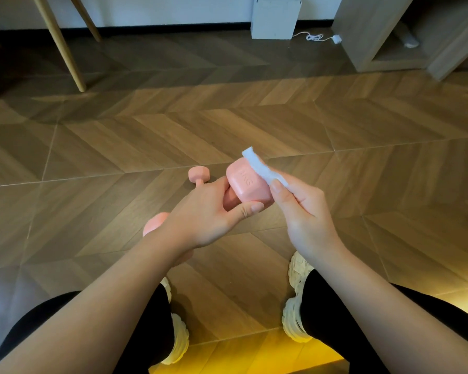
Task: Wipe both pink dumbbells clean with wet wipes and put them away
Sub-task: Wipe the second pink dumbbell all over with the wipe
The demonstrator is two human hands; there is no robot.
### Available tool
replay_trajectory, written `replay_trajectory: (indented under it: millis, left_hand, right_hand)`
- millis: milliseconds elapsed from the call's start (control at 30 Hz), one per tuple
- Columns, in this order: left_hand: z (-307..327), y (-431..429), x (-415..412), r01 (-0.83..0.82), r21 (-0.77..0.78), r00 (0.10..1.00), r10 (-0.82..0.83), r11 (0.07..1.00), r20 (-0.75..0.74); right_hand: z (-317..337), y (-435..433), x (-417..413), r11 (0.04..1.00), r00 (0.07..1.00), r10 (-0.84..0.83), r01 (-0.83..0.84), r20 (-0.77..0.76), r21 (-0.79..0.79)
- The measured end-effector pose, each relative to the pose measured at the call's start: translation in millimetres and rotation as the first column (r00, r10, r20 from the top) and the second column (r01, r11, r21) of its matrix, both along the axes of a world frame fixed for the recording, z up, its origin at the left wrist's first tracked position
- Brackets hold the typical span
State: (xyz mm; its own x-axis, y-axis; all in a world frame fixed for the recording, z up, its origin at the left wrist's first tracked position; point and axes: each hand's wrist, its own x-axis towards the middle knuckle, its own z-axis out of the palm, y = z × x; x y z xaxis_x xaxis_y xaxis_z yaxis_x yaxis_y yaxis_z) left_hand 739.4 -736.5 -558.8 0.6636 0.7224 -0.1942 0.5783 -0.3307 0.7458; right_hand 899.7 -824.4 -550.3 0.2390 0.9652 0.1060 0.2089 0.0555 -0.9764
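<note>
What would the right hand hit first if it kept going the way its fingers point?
The right hand points up and left, pinching a wet wipe. Straight on, the wipe meets the end of the pink dumbbell that the left hand holds. It looks already touching or nearly so; depth is unclear.

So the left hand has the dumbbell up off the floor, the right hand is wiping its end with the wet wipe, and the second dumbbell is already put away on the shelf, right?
Not quite. The second dumbbell is lying on the floor beyond the left hand, not on the shelf; the head view shows it. The rest holds: the dumbbell is held up and the right hand presses the wet wipe to its end.
</note>
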Motion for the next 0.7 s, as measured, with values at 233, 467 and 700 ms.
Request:
replay_trajectory:
  millis: [233,467,700]
  left_hand:
    - [1,1,4,-0.038,-0.036,0.999,0.039,0.999,0.021]
    - [3,2,3,-0.053,-0.045,0.998,0.055,0.998,0.037]
    - [5,-1,5,0.007,-0.031,1.000,-0.006,0.999,0.009]
  right_hand:
    - [1,-1,0,0.999,0.999,-0.019,0.018,0.038,0.028]
    - [-1,-1,3,1.000,0.999,-0.005,0.005,0.032,0.020]
    - [-4,10,8,0.995,0.998,-0.052,0.048,-0.047,-0.089]
